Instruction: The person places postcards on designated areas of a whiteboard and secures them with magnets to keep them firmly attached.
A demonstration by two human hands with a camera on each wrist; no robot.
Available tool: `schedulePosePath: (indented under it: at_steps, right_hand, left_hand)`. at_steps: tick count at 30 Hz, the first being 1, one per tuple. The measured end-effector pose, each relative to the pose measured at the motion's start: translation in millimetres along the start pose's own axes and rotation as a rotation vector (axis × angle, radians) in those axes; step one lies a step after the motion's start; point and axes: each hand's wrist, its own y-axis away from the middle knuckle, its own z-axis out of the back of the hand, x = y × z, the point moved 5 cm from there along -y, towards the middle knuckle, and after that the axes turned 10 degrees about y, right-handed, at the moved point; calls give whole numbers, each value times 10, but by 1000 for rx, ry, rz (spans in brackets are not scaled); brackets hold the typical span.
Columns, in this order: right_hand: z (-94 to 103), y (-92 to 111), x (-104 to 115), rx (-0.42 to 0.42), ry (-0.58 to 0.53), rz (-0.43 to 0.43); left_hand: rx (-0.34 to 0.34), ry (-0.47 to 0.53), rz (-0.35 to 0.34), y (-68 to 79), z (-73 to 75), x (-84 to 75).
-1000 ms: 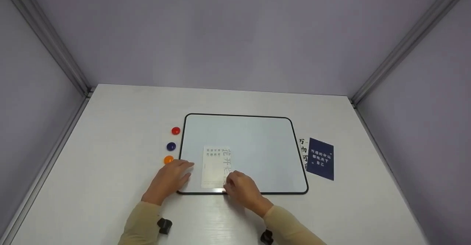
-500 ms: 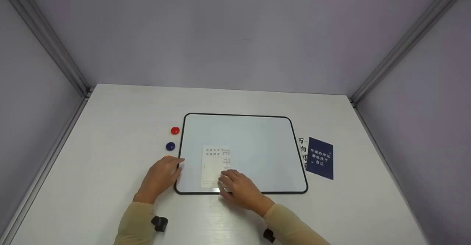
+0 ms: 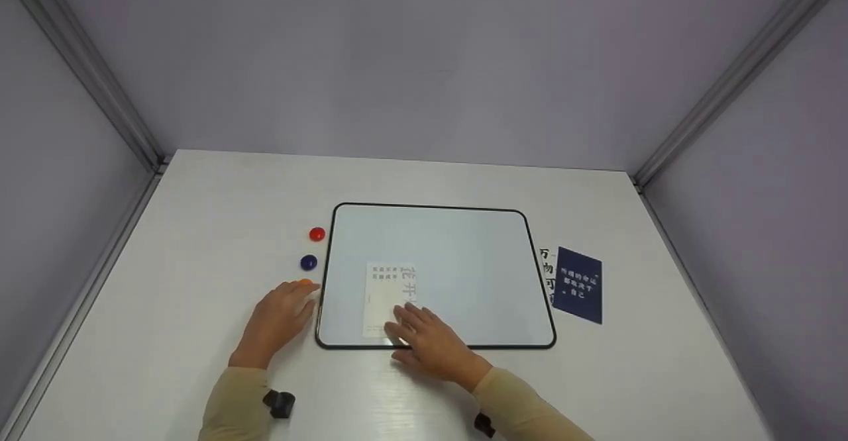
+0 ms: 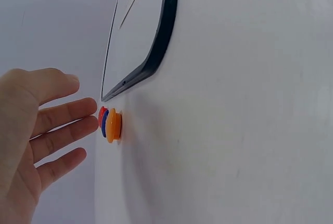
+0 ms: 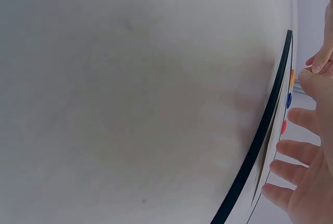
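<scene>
- Left hand: fingers extended, loosely bent and slightly parted, thumb held above them in its wrist view.
- Right hand: fingers spread, gently bent.
- Left forearm: reaching forward.
- Right forearm: slanting forward and leftward.

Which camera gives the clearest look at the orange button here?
The left wrist view: the orange button shows largest there, side-on, with nothing in front. In the head view, the left hand hides most of it; the right wrist view shows only a small, distant orange sliver.
</scene>
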Motion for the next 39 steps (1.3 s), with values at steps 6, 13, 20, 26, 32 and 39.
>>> schedulePosePath:
  at_steps: [6,13,20,26,32,39]
  right_hand:
    - [-9,8,15,-46,2,34]
    - [-24,20,30,-49,-19,37]
    - [-30,4,50,-42,-35,37]
    - [5,-31,86,-27,-41,27]
    - [15,-68,118,-6,-47,13]
    - [19,-111,168,-5,-36,20]
  left_hand:
    - [-22,-18,-5,16,30,36]
    - [-63,-31,-37,-8,65,71]
    - [-39,-42,2,-13,66,128]
    - [-38,-23,21,3,68,190]
    - [-25,-9,52,2,80,230]
    - [-17,-6,68,-2,98,260]
